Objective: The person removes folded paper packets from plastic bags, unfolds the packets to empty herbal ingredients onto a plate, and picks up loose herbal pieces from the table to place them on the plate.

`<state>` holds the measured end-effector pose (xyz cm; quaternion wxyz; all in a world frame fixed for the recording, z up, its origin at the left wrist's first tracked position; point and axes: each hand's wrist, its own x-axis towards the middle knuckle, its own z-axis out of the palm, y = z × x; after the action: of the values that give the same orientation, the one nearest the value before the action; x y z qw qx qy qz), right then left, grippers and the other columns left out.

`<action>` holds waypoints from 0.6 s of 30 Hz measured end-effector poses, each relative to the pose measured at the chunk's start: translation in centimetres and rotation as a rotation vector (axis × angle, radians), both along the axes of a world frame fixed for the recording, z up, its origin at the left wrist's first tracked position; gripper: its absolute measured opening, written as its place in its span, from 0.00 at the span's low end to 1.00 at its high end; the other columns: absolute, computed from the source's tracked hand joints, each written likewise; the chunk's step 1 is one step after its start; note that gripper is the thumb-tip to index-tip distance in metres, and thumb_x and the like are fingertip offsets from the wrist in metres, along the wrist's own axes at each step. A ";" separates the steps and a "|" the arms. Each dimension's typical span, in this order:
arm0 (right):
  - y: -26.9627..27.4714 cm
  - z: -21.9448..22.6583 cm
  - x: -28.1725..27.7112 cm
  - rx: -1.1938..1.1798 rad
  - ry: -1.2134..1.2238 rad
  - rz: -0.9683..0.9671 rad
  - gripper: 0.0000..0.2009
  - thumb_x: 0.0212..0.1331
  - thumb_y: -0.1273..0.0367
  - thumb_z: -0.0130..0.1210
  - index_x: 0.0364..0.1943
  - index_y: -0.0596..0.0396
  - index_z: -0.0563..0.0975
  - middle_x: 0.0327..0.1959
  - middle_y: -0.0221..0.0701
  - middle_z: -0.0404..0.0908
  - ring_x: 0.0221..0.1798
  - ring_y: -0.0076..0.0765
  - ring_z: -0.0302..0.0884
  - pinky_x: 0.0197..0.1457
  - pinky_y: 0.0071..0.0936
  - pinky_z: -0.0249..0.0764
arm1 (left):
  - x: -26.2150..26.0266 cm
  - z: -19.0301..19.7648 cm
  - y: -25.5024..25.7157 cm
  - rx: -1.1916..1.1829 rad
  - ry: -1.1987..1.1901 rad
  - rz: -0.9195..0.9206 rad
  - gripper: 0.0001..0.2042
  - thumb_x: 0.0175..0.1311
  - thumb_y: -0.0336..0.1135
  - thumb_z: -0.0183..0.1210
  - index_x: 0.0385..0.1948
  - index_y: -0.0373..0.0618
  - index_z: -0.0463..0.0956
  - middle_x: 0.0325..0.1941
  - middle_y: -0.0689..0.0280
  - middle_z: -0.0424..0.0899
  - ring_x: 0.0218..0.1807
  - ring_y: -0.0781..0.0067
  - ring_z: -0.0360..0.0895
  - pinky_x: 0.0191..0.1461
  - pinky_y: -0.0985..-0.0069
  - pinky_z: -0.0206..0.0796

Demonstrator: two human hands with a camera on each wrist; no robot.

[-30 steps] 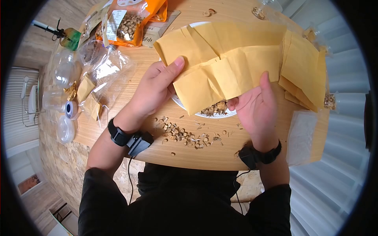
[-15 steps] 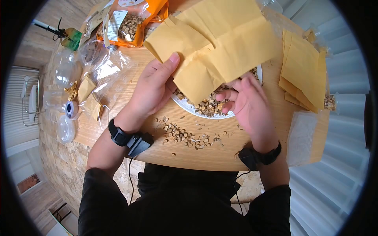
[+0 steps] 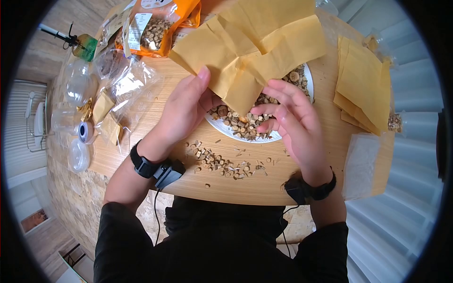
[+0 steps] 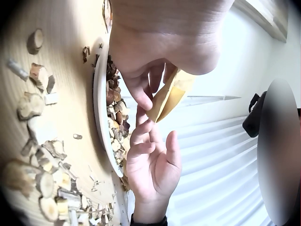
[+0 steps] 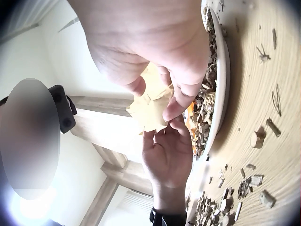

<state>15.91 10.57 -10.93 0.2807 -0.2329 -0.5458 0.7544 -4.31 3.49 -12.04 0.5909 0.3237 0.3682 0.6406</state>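
From the head camera, the left hand (image 3: pixel 181 111) pinches the near-left edge of a creased yellow paper (image 3: pixel 250 47), thumb on top, and holds it tilted over the far half of a white plate (image 3: pixel 309 80) heaped with cut root slices (image 3: pixel 240 123). The paper's long axis runs left to right, away from the person, and its low point dips toward the slices. The right hand (image 3: pixel 292 125) lies just right of that point, fingers (image 3: pixel 283 96) loosely spread over the heap and touching the paper's underside; it is the nearer hand to the slices. Loose chips (image 3: pixel 217 162) lie between the plate and the near worktop (image 3: pixel 245 186) edge. A paper stack (image 3: pixel 363 89) sits well right, bags (image 3: pixel 151 23) far left, so open room is mostly at the near edge.

From the left wrist, the left fingers (image 4: pixel 141 89) and thumb pinch the paper (image 4: pixel 167 96) edge-on above the plate rim (image 4: pixel 99 108); the right hand (image 4: pixel 153 165) hangs below with fingers half curled, holding nothing that I can see.

From the right wrist, the right fingers (image 5: pixel 176 101) press against the paper (image 5: pixel 148 110), just above the slices (image 5: pixel 204 108), with the left hand (image 5: pixel 169 155) beyond.
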 end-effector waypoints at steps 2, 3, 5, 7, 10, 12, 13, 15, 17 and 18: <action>0.0 0.0 0.0 -0.012 0.004 -0.006 0.23 0.63 0.73 0.43 0.62 0.61 0.57 0.61 0.45 0.62 0.51 0.39 0.72 0.44 0.29 0.74 | 0.1 -0.1 0.0 0.000 -0.002 -0.009 0.26 0.70 0.49 0.38 0.54 0.32 0.62 0.54 0.55 0.73 0.54 0.64 0.73 0.57 0.67 0.66; 0.0 -0.1 -0.1 -0.024 0.008 -0.012 0.23 0.63 0.72 0.43 0.62 0.61 0.56 0.62 0.45 0.61 0.52 0.39 0.72 0.44 0.29 0.74 | 0.1 -0.1 0.0 0.001 -0.004 -0.017 0.26 0.70 0.50 0.38 0.55 0.32 0.62 0.53 0.55 0.73 0.53 0.64 0.73 0.57 0.67 0.66; 0.1 -0.2 -0.2 -0.033 0.033 -0.010 0.24 0.63 0.73 0.44 0.62 0.63 0.55 0.61 0.47 0.61 0.52 0.38 0.73 0.44 0.28 0.75 | 0.0 -0.2 0.0 0.013 0.008 -0.056 0.26 0.70 0.50 0.38 0.55 0.32 0.62 0.53 0.55 0.73 0.53 0.64 0.73 0.56 0.67 0.66; 0.1 -0.2 -0.2 -0.042 0.059 -0.008 0.25 0.62 0.74 0.45 0.62 0.64 0.53 0.61 0.48 0.61 0.52 0.37 0.73 0.45 0.27 0.76 | 0.0 -0.2 -0.1 0.025 0.021 -0.096 0.27 0.70 0.51 0.37 0.55 0.32 0.62 0.53 0.55 0.73 0.52 0.64 0.73 0.55 0.67 0.66; 0.1 -0.2 -0.3 -0.051 0.082 0.009 0.27 0.63 0.73 0.45 0.64 0.65 0.51 0.62 0.48 0.60 0.53 0.38 0.73 0.45 0.27 0.75 | 0.2 0.1 -0.3 0.012 0.022 -0.124 0.28 0.70 0.52 0.36 0.55 0.32 0.62 0.53 0.55 0.73 0.52 0.65 0.73 0.56 0.67 0.66; 0.0 -0.2 -0.3 -0.045 0.093 0.023 0.29 0.63 0.71 0.47 0.65 0.64 0.49 0.62 0.46 0.60 0.54 0.37 0.71 0.45 0.26 0.75 | 0.1 0.2 -0.3 0.017 0.063 -0.164 0.28 0.70 0.53 0.35 0.55 0.32 0.62 0.53 0.56 0.73 0.52 0.65 0.72 0.56 0.68 0.65; 0.1 -0.3 -0.3 -0.045 0.093 0.024 0.29 0.63 0.71 0.47 0.65 0.64 0.49 0.62 0.46 0.60 0.54 0.37 0.71 0.45 0.26 0.75 | 0.1 0.1 -0.4 0.017 0.063 -0.164 0.28 0.70 0.53 0.35 0.55 0.32 0.62 0.53 0.56 0.73 0.52 0.65 0.72 0.56 0.68 0.65; 0.1 -0.5 -0.2 -0.062 0.096 0.026 0.30 0.63 0.68 0.48 0.65 0.64 0.49 0.63 0.46 0.60 0.55 0.34 0.71 0.46 0.26 0.74 | 0.1 -0.1 -0.4 0.029 0.087 -0.220 0.28 0.70 0.53 0.35 0.55 0.32 0.62 0.53 0.56 0.73 0.53 0.65 0.72 0.57 0.68 0.65; 0.1 -0.6 -0.1 -0.049 0.107 0.033 0.30 0.63 0.68 0.48 0.64 0.64 0.50 0.62 0.45 0.61 0.54 0.33 0.71 0.46 0.26 0.74 | 0.1 0.1 -0.6 0.024 0.109 -0.235 0.29 0.70 0.54 0.35 0.55 0.33 0.62 0.53 0.56 0.73 0.53 0.65 0.72 0.57 0.68 0.64; 0.2 -0.6 -0.1 -0.035 0.118 0.040 0.29 0.63 0.67 0.49 0.64 0.64 0.52 0.60 0.43 0.63 0.53 0.32 0.71 0.46 0.26 0.74 | 0.1 0.2 -0.7 0.019 0.132 -0.250 0.29 0.70 0.54 0.35 0.55 0.33 0.62 0.54 0.56 0.72 0.53 0.65 0.72 0.57 0.68 0.64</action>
<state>15.84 10.75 -11.52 0.2929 -0.1820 -0.5196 0.7817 -4.26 2.83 -11.84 0.6375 0.4140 0.3571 0.5428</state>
